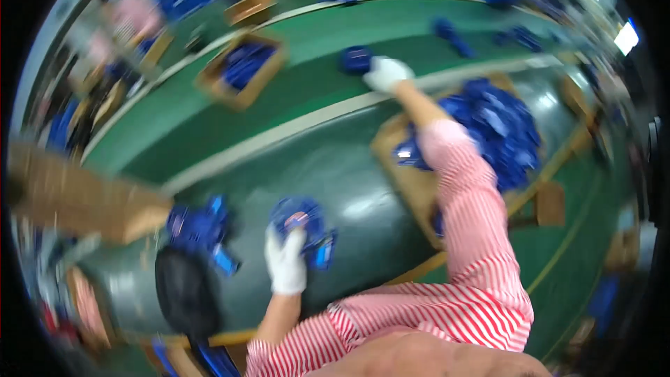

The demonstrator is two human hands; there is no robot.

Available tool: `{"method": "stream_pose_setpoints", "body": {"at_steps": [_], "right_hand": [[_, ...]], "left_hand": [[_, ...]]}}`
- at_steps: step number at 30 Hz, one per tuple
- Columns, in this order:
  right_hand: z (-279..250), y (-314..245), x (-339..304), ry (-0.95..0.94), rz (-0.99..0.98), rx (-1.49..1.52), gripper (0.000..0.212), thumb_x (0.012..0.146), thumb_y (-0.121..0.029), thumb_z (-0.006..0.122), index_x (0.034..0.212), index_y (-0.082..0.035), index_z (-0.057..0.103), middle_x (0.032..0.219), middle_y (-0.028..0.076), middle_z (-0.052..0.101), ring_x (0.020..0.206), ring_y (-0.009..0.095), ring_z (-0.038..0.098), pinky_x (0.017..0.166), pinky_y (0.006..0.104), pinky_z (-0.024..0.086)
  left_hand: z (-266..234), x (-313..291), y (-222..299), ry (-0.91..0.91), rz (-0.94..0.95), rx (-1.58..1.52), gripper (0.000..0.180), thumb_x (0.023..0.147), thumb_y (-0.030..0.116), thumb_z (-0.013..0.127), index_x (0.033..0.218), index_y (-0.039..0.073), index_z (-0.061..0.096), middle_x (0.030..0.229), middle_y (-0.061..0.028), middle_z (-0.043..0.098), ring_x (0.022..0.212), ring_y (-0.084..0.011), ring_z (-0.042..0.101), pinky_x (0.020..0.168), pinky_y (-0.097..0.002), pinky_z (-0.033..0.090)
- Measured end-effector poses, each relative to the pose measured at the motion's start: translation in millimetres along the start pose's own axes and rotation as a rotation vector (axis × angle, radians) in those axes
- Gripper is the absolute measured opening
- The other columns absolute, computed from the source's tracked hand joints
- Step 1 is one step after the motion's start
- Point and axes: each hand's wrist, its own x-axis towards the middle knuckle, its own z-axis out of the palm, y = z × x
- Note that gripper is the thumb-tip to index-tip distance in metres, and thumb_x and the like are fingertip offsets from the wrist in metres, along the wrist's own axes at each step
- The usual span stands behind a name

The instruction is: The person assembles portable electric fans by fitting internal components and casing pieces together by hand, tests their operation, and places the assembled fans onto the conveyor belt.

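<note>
touching one round shiny blue pack (308, 209) on the green table (342, 160): white-gloved left hand (286, 262), thumb parted. white-gloved right hand (388, 75) meets one dark-blue disc (356, 60) on the green belt (412, 24). can't tell if either's gripping.

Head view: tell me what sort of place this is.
Probably a factory packing or assembly line: a long green strip, likely a conveyor, bears a cardboard box of blue items, and another carton, heaped with blue pieces, sits on the green worktable.

left hand (286, 258): white glove (286, 274) | right hand (389, 75): white glove (384, 78) | top (419, 301): red-and-white stripes | 2 striped sleeves (478, 216)
</note>
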Motion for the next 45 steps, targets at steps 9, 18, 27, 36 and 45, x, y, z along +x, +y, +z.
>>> {"method": "stream_pose_setpoints", "body": {"at_steps": [9,18,27,36,45], "right_hand": [[39,-120,-84,-0.019,-0.555,0.711,0.022,0.076,-0.016,0.055,0.088,-0.001,0.065,0.081,0.016,0.066,0.076,0.027,0.064,0.073,0.0365,0.051],[100,-250,-179,-0.041,-1.101,0.590,0.027,0.084,-0.016,0.053,0.105,-0.005,0.066,0.106,0.015,0.067,0.094,0.031,0.065,0.088,0.0397,0.050],[54,-250,-232,-0.360,-1.018,0.349,0.026,0.086,-0.024,0.054,0.103,-0.010,0.068,0.085,0.017,0.069,0.076,0.035,0.066,0.071,0.0416,0.052],[26,-131,-318,-0.551,-0.411,1.402,0.053,0.091,-0.025,0.056,0.134,0.005,0.044,0.116,0.016,0.063,0.097,0.019,0.063,0.085,0.0311,0.051],[63,-101,-366,-0.112,0.157,2.294,0.041,0.096,-0.039,0.050,0.117,-0.005,0.057,0.104,0.008,0.064,0.091,0.019,0.063,0.078,0.0333,0.052]], "left_hand": [[1,-26,-3,-0.022,-0.021,0.003,0.063,0.083,0.007,0.068,0.136,-0.005,0.038,0.124,-0.0130,0.056,0.113,-0.0170,0.054,0.100,-0.0320,0.042],[-34,-50,16,-0.113,0.058,-0.080,0.061,0.085,0.004,0.064,0.138,-0.004,0.035,0.123,-0.0114,0.054,0.110,-0.0151,0.055,0.097,-0.0303,0.044],[-74,-61,20,-0.086,0.105,-0.200,0.061,0.085,0.012,0.064,0.137,-0.004,0.038,0.125,-0.0111,0.053,0.114,-0.0173,0.053,0.101,-0.0321,0.040],[-51,-65,19,-0.054,0.263,-0.157,0.068,0.084,0.006,0.065,0.142,-0.004,0.030,0.129,-0.0153,0.050,0.115,-0.0215,0.054,0.101,-0.0338,0.042],[-15,-62,-22,-0.371,0.339,0.250,0.047,0.097,0.009,0.041,0.142,-0.003,0.034,0.136,-0.0202,0.050,0.123,-0.0281,0.051,0.106,-0.0331,0.035]]}}
